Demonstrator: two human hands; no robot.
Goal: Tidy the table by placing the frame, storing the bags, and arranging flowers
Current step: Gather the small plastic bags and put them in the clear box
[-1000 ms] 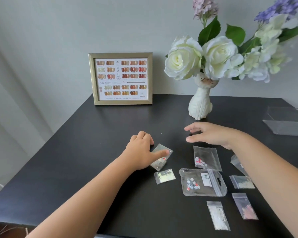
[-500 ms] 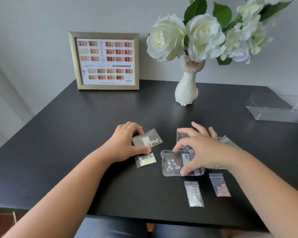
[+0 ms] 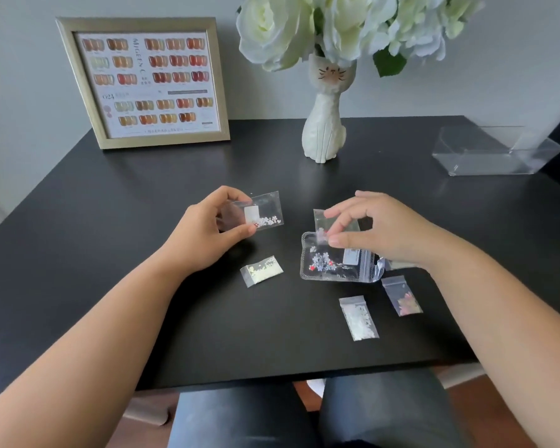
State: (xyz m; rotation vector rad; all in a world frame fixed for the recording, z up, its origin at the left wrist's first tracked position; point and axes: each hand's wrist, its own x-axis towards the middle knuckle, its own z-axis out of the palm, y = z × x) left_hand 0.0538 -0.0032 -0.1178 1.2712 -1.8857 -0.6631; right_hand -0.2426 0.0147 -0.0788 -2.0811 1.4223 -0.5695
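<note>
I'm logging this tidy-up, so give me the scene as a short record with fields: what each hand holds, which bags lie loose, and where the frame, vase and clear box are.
left hand: holds a small clear bag just above the table
right hand: pinches another small bag over the large zip bag
loose bags: pale yellow bag, white bag, pink bag
frame: upright, back left
cat vase: back centre, holds white flowers
clear box: back right

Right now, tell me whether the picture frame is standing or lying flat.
Standing. The picture frame rests on its bottom edge at the table's back left, tilted slightly backward, its face toward the camera.
</note>
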